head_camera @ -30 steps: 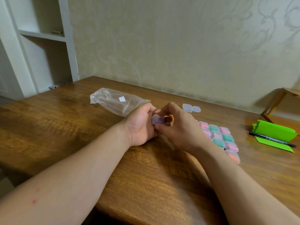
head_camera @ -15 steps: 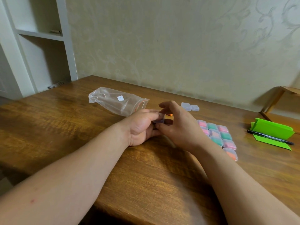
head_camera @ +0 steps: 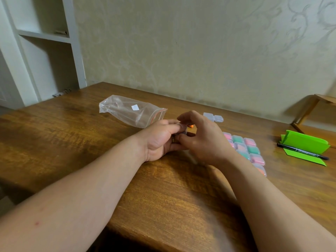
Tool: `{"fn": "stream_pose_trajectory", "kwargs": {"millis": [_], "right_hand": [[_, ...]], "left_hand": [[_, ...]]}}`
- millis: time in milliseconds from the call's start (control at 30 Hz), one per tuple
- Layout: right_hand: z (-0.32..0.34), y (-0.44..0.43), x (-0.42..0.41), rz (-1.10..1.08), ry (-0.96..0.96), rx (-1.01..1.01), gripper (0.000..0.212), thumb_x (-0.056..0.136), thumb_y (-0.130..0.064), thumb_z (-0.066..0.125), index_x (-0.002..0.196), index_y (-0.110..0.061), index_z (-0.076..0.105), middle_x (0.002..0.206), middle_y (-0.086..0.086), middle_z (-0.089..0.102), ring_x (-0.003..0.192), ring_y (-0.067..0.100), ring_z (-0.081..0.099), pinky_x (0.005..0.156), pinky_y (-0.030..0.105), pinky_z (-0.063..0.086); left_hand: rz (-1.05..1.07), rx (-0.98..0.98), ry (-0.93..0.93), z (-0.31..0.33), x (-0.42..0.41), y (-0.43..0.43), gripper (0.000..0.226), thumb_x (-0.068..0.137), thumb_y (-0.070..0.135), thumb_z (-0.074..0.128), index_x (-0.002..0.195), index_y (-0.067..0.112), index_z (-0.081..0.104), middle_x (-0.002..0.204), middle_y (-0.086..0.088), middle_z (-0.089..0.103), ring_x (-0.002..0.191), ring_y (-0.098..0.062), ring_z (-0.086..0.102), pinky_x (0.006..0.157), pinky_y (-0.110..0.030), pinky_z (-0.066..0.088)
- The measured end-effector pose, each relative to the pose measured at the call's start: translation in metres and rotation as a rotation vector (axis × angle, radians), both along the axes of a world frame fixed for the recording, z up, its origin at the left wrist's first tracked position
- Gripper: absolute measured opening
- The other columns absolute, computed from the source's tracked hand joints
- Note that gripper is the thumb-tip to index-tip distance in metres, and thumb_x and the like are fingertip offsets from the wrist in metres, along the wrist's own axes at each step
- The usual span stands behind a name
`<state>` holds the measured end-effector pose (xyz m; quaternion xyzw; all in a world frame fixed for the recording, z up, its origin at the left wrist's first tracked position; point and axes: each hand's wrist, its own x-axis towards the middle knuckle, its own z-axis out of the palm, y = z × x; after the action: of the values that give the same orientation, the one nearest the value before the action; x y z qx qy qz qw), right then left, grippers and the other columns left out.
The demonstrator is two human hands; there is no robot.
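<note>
L hand (head_camera: 161, 141) sits heel-down on the table (head_camera: 72, 142), fingers curled round a small box (head_camera: 184, 132), thumb across its top. So L = grasping the box. Box is mostly hidden, only a greyish corner shows between both hands, just above the tabletop, mid-table.

R hand (head_camera: 202, 140) comes in from the right. Thumb tip is against the box's near edge, index finger arched over the top. Can't tell if the index actually touches, so can't tell whether R grips it or only touches w/ the thumb.

Small orange bit (head_camera: 190, 126) peeks out just behind the hands, on the table. Can't say what it is.

Rest of the bench:
- clear zip bag (head_camera: 132, 111) lying flat, just left of and behind L hand, mouth w/ red strip toward the hands
- open clear box (head_camera: 213, 117), both halves flat, behind R hand
- block of closed boxes (head_camera: 244, 149) in rows, pink/green/orange inside, touching each other, right beside R wrist
- folded green paper (head_camera: 309, 144) far right, black pen (head_camera: 301, 152) lying across its front flap
- white shelf unit (head_camera: 43, 36) back left, patterned wall behind.
</note>
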<state>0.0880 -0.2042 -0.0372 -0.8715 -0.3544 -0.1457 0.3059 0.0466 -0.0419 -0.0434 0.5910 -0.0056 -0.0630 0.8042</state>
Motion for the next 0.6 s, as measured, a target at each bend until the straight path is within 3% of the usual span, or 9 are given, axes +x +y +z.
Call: {"fn": "stream_pose_trajectory", "kwargs": {"millis": [67, 167, 300, 467, 600], "right_hand": [[0.005, -0.004, 0.003, -0.001, 0.019, -0.002, 0.042, 0.089, -0.030, 0.075, 0.130, -0.029, 0.063, 0.116, -0.016, 0.069, 0.110, 0.004, 0.062, 0.092, 0.026, 0.051], [0.017, -0.024, 0.020, -0.100, 0.032, 0.122, 0.041, 0.093, -0.033, 0.077, 0.132, -0.027, 0.067, 0.111, -0.016, 0.071, 0.105, 0.002, 0.066, 0.092, 0.027, 0.052], [0.021, -0.057, 0.039, -0.256, 0.081, 0.170, 0.042, 0.096, -0.032, 0.075, 0.137, -0.023, 0.068, 0.117, -0.012, 0.073, 0.110, 0.006, 0.066, 0.098, 0.029, 0.050], [0.005, -0.050, 0.043, -0.221, 0.059, -0.043, 0.036, 0.093, -0.036, 0.074, 0.128, -0.029, 0.072, 0.122, -0.010, 0.068, 0.113, 0.011, 0.063, 0.097, 0.033, 0.050], [0.005, -0.044, 0.039, -0.240, 0.055, -0.219, 0.032, 0.095, -0.045, 0.070, 0.126, -0.040, 0.071, 0.136, -0.006, 0.058, 0.127, 0.018, 0.053, 0.106, 0.046, 0.048]], "left_hand": [[-0.015, 0.013, -0.006, 0.001, -0.001, -0.003, 0.027, 0.112, 0.015, 0.054, 0.132, -0.002, 0.062, 0.098, -0.011, 0.065, 0.093, -0.022, 0.070, 0.091, -0.047, 0.066], [0.010, -0.059, 0.050, 0.002, 0.000, -0.002, 0.044, 0.112, 0.027, 0.056, 0.143, -0.004, 0.051, 0.118, -0.024, 0.068, 0.107, -0.035, 0.072, 0.106, -0.053, 0.058], [0.072, -0.089, 0.102, 0.004, 0.003, 0.001, 0.057, 0.113, 0.037, 0.053, 0.156, 0.002, 0.039, 0.128, -0.026, 0.069, 0.107, -0.034, 0.076, 0.094, -0.044, 0.065], [0.080, -0.077, 0.108, 0.003, 0.005, 0.002, 0.051, 0.114, 0.040, 0.050, 0.149, 0.003, 0.046, 0.117, -0.024, 0.071, 0.095, -0.029, 0.076, 0.081, -0.037, 0.065], [0.093, -0.081, 0.103, 0.003, 0.004, 0.002, 0.047, 0.114, 0.038, 0.050, 0.144, 0.003, 0.048, 0.112, -0.023, 0.071, 0.088, -0.027, 0.075, 0.077, -0.035, 0.064]]}}
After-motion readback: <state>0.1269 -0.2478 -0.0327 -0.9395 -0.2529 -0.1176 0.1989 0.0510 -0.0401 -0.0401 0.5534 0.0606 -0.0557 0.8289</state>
